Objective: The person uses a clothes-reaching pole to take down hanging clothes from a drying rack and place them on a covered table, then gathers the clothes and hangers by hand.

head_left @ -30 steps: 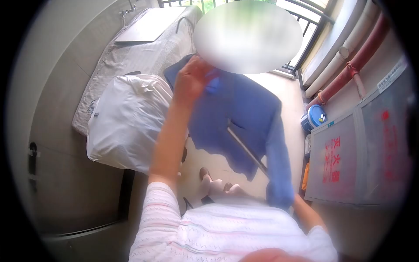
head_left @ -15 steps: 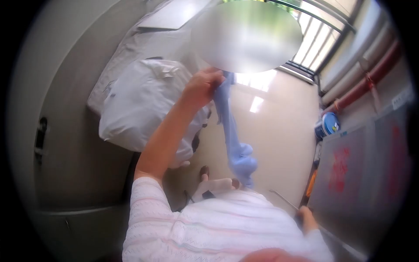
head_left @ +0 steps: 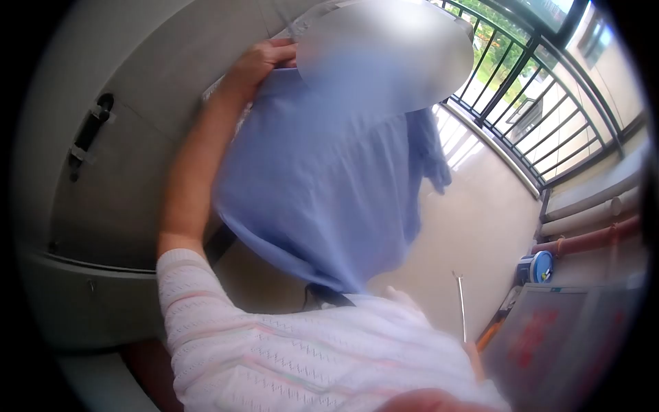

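Blue garment (head_left: 322,185) hanging spread out left of black railing (head_left: 509,82), left hand (head_left: 264,60) gripping its top edge, right hand (head_left: 472,353) mostly hidden, holding metal rod (head_left: 462,305) nearer the wearer than railing, bucket (head_left: 542,266) below railing.

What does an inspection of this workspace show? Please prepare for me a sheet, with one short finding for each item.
Surface: pale, shiny floor, reflecting light near the railing.
Job's things: blue garment, hanging loosely, upper part blurred out; thin rod, forked at its tip.
Clutter: blue-and-white bucket and orange item, both near the grey box with red markings.
Hands: left hand grips the garment's upper edge; right hand, mostly hidden, appears to hold the rod.
Cables: dark item at the waist; cannot tell whether it includes a cable.
Surroundings: red pipe along the wall; greenery beyond the railing.
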Motion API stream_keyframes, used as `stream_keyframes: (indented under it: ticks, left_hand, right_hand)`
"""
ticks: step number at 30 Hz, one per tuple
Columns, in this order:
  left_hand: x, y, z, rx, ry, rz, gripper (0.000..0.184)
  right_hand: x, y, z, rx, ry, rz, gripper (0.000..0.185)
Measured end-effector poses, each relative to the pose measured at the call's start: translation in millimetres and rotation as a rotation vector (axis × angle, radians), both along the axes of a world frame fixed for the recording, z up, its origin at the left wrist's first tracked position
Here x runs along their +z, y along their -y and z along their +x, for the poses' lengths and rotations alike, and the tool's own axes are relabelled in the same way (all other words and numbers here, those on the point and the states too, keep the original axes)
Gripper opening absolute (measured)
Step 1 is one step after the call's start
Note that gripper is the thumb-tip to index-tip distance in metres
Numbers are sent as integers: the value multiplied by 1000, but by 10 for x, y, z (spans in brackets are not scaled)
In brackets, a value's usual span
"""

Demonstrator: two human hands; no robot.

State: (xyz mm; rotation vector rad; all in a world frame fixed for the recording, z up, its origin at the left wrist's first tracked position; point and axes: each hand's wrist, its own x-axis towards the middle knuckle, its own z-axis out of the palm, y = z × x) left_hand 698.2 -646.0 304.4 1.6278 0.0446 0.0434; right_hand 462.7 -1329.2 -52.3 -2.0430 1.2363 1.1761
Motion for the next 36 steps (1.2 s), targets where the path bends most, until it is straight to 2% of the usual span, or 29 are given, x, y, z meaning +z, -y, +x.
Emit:
stream_keyframes:
  ticks: [2,4,6,7,8,9,10,11,12,13,14,15,18,21,24,26,27,29,30,31,32,33,35,36]
  left_hand:
    - [-347,-754,328,83,-13,253,18]
    - [-861,-1429,673,157,24,824,20]
    - [-1317,-1731,1079,240,48,854,24]
    - [-1609,-1768,1234,296,204,753,27]
    - [-2284,-2074,1707,408,179,987,31]
    - [-2695,-2135,1709,494,202,937,28]
    - [-2541,-1987,1481,476,29,964,25]
    - [-2607,-2080,1408,528,-103,1050,20]
    - [-2867,-2393,1279,601,24,946,15]
    - [-2758,-2343,1064,680,94,1007,13]
    - [-2676,-2254,1025,655,53,1012,13]
    - [-2633,-2512,925,636,3,1015,13]
    - [-2786,-2576,1077,653,-58,1049,13]
    - [-2750,-2436,1256,829,76,1033,14]
    - [-2139,-1755,1335,881,506,1060,16]
    - [-1973,-1065,1504,517,526,788,17]
    - [-1577,-232,1165,332,469,616,16]
    - [-1376,908,756,-87,450,589,14]
    - [-1415,1412,543,-319,335,526,21]
    - [-1646,1820,411,-657,112,-109,38]
    - [-1978,2206,375,-959,-125,-512,56]
    - [-1719,2668,15,-882,-277,-236,55]
    - [-1556,3230,-329,-991,-212,-323,34]
    - [-1453,3387,-417,-1004,-179,-337,30]
  right_hand:
    - [142,-223,93,-77,24,67,15]
    - [78,-294,-51,-73,145,170,16]
    - [87,-502,-208,10,189,120,18]
    - [260,-741,-120,39,102,22,18]
    - [118,-642,-292,307,156,26,17]
    - [560,-1000,-239,166,165,-52,18]
    - [-67,-686,-449,296,202,-23,19]
    - [236,-913,-297,181,131,-34,21]
    - [194,-948,-280,260,107,-23,23]
    - [-33,-948,-374,358,66,2,24]
    - [-248,-865,-557,340,84,14,26]
    - [-327,-1043,-700,334,97,23,28]
    - [12,-1217,-540,175,130,-2,31]
    - [69,-1120,-304,271,264,-8,33]
    - [255,-1195,4,244,517,20,34]
    - [673,-1384,194,145,724,110,34]
    - [860,-1428,291,102,820,158,34]
    - [1030,-1486,539,161,850,278,32]
    - [1272,-1538,620,198,870,339,32]
    - [1520,-1619,690,236,890,398,32]
    - [1647,-1672,766,251,888,445,31]
    - [1749,-1709,815,264,882,489,31]
    - [1858,-1671,824,277,897,554,30]
    - [1893,-1640,817,283,910,580,29]
